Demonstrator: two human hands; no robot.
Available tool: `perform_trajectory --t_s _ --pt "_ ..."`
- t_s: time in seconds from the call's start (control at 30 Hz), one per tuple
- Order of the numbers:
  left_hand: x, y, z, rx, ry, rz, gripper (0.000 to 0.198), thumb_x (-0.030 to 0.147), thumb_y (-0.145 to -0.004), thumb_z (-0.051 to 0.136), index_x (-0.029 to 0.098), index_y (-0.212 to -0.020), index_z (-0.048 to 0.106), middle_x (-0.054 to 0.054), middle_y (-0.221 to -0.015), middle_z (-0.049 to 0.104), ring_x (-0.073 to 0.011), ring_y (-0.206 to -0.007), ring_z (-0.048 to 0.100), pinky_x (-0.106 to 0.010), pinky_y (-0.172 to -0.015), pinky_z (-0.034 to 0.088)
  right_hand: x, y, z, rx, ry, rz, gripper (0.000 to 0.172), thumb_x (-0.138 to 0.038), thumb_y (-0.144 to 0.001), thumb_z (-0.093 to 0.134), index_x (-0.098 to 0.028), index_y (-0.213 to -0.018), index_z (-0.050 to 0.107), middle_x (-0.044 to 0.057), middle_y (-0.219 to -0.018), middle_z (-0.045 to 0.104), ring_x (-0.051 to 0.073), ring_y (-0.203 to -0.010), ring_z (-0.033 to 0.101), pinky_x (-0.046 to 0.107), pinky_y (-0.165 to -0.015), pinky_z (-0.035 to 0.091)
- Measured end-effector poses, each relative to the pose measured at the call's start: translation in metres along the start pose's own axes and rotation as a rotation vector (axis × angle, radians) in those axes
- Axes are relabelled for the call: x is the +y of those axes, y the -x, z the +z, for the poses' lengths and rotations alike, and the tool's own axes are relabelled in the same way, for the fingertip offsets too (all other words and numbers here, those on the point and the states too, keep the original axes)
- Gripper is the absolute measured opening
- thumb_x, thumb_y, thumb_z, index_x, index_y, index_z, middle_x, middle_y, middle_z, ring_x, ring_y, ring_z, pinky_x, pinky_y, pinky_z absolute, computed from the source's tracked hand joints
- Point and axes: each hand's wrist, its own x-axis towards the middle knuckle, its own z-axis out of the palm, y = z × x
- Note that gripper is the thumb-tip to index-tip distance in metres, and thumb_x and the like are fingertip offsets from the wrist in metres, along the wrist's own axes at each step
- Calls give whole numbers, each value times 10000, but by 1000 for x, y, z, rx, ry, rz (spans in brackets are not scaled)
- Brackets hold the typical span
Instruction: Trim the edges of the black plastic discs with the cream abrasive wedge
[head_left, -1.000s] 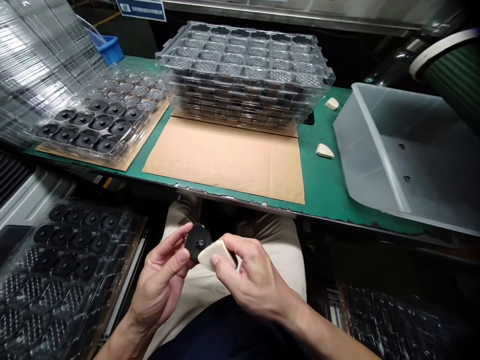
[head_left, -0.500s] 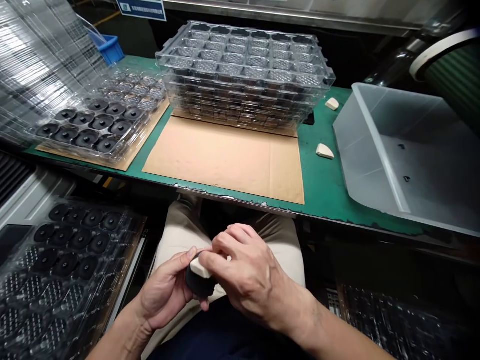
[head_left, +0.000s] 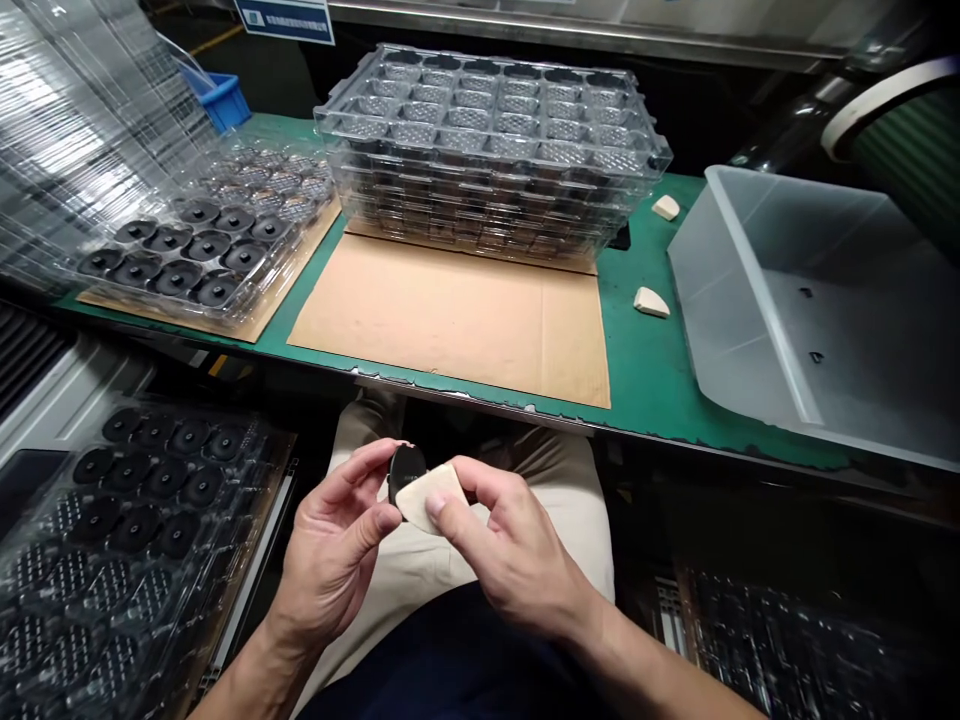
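My left hand (head_left: 337, 540) pinches a round black part (head_left: 407, 472) by its edge between thumb and fingers, with the disc turned nearly upright. In my right hand (head_left: 510, 540) is a cream-coloured wedge-shaped pad (head_left: 431, 497), pressed between thumb and fingers. The pad's pointed end overlaps the lower edge of the black part; whether they touch I cannot tell. Both hands are above my lap, in front of the bench edge. Two similar cream pads, one nearer (head_left: 651, 302) and one farther (head_left: 665, 207), lie on the green bench top.
A stack of clear compartment trays (head_left: 487, 150) stands at the back of a cardboard sheet (head_left: 450, 320). Left of it, a clear tray (head_left: 247, 290) holds round black parts, as does a lower tray (head_left: 225, 490). A translucent bin (head_left: 720, 330) and ribbed green hose (head_left: 907, 150) are at right.
The black part has turned from lying tilted in my left palm to standing on edge in a pinch. My right hand has drawn the pad back to the right, showing its broad face.
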Motion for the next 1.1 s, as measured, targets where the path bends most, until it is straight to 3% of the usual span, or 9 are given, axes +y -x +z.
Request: perform_trajectory --t_s 0.1,0.23,0.4,0.53,0.7,0.8,0.9,1.0,1.1 --pt "4 3 -3 16 42 -11 458 233 -762 895 275 -1200 770 -56 -1234 745 -209 -1174 664 -234 -1005 542 0 -1 -3 102 170 -166 277 -311 -1003 507 -207 -751 458 -44 -691 437 122 -645 389 293 -607 311" --pt "7 3 -11 -43 111 -237 389 277 -869 797 234 -1253 752 -78 -1164 763 -187 -1044 708 -245 -953 577 8 -2 -5 296 542 -446 188 -195 -985 499 -195 -798 483 -12 -767 483 156 -737 392 361 -779 332" --pt "6 1 -16 -157 131 -428 312 320 -955 679 167 -1209 774 -111 -1038 769 -181 -800 701 -298 -749 637 10 0 -6 184 711 -554 165 -207 -1011 471 -173 -894 582 42 -849 534 198 -803 395 416 -847 356" --pt "-2 2 -20 -169 112 -526 275 326 -989 625 172 -1149 787 -120 -1029 743 -191 -791 656 -351 -629 651 10 1 -7 79 741 -615 204 -220 -1033 454 -162 -1029 650 56 -866 552 203 -793 406 394 -783 370" --pt "-9 3 -18 -169 119 -598 272 307 -985 629 161 -1168 767 -128 -1059 725 -213 -849 674 -428 -712 662 19 -11 -21 -61 628 -786 262 -212 -1032 468 -218 -1191 676 57 -985 626 197 -876 532 369 -809 443" --pt "-5 0 -10 -164 125 -559 341 277 -970 639 171 -1286 714 -148 -1173 713 -250 -937 692 -506 -817 649 41 -31 -54 212 537 -771 345 -196 -1030 455 -241 -1326 627 81 -1143 651 199 -977 607 351 -848 505" --pt "2 -3 -5 -127 83 -530 430 246 -963 630 166 -1386 643 -188 -1293 684 -320 -1083 686 -524 -854 641 73 -50 -100 622 826 -503 425 -143 -1014 446 -281 -1374 624 101 -1261 636 246 -1088 611 401 -912 509" --pt "4 -6 -5 -76 15 -511 467 204 -959 619 147 -1422 606 -212 -1327 678 -378 -1216 646 -524 -882 639 94 -53 -129 669 1122 -297 503 -85 -972 438 -283 -1397 621 111 -1405 582 330 -1278 530 532 -1045 440" --pt "-1 -7 -5 -66 -24 -479 513 164 -936 652 169 -1444 581 -190 -1362 671 -349 -1259 636 -446 -930 629 95 -35 -118 776 948 -335 400 -159 -1003 484 -232 -1362 644 124 -1387 604 321 -1275 545 501 -1066 440"
